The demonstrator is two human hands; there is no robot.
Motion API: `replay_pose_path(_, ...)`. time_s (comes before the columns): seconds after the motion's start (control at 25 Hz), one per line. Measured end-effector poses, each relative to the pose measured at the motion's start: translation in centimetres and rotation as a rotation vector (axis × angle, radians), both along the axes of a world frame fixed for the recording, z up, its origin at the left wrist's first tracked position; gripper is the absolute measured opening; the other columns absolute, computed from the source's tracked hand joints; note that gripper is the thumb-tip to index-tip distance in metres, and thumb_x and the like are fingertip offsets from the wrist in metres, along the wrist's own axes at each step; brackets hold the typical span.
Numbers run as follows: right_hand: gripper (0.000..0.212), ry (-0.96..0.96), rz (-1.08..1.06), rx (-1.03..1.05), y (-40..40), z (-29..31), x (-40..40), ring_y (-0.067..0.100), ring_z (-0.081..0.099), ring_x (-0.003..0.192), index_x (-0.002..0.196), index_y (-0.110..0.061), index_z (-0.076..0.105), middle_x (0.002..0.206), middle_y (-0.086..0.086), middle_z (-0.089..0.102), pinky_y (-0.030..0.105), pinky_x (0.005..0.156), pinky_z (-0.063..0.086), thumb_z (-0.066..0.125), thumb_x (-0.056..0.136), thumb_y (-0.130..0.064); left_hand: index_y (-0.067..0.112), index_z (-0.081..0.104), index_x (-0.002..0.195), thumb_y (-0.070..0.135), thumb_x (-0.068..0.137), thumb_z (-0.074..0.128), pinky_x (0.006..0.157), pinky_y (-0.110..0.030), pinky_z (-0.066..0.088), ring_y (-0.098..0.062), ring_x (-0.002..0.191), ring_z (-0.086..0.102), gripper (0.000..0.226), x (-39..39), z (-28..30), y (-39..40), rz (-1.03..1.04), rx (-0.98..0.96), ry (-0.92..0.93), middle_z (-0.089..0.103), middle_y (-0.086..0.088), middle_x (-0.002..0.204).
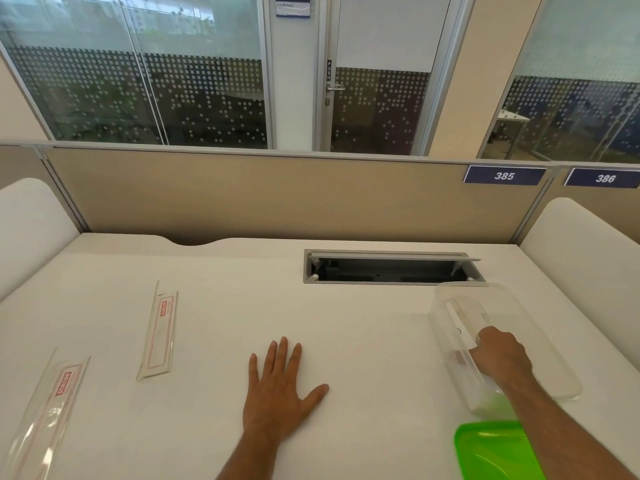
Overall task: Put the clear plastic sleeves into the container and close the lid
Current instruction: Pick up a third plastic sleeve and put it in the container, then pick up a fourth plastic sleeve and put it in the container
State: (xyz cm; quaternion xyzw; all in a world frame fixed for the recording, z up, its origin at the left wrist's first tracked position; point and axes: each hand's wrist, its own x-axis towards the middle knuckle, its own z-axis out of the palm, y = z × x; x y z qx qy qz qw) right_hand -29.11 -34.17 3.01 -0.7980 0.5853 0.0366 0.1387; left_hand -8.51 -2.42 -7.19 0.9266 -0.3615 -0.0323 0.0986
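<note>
While the left hand (277, 393) lies flat on the white desk (346, 313) at 6 o'clock, fingers spread and straight, palm down, holding nothing, the right hand (502, 358) sits inside the clear container (446, 306) at 4 o'clock, fingers curled down onto a sleeve inside (465, 315); exact grip cannot be told through the plastic. Container is open-topped, long axis running from 5 toward 12 o'clock, far end just short of the cable hatch (391, 268) at 1 o'clock. Green lid (495, 452) lies off the container, at its near end, at the 5 o'clock frame edge, partly under the right forearm. Two sleeves remain out on the desk: one (159, 336) at 9 o'clock, long axis near 12-to-6, tilted slightly right at the top, red label at the far end; the other (48, 414) at 8 o'clock by the desk's left edge, running 1-to-7, cut off by the frame bottom. They lie well apart from each other and from the container. Bare desk between left hand and both sleeves. Beige partition (277, 199) closes the far edge.
</note>
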Motion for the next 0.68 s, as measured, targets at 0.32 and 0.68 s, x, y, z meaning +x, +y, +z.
replay_pose_path(0.32,0.063,0.068,0.029,-0.009,0.4,-0.1,0.3,0.031,0.06,0.092,0.107,-0.01,0.059,0.103,0.01,0.062,0.032,0.069,0.047,0.077,0.067,-0.055,0.032,0.001,0.157,0.093,0.073,0.0,0.12,-0.051,-0.015,-0.015,0.152,-0.016,0.104,0.1,-0.6,0.0,-0.001,0.001,0.006,-0.009,0.004,0.167)
replay_pose_path(0.68,0.057,-0.101,0.006,-0.23,0.2,1.2,1.1,0.037,0.062,0.103,0.121,-0.011,0.058,0.114,0.014,0.065,0.041,0.083,0.051,0.062,0.084,-0.053,0.029,0.002,0.158,0.092,0.074,0.007,0.119,-0.049,-0.018,-0.015,0.152,-0.015,0.105,0.2,-0.3,0.2,-0.021,-0.009,0.04,-0.007,0.003,0.167)
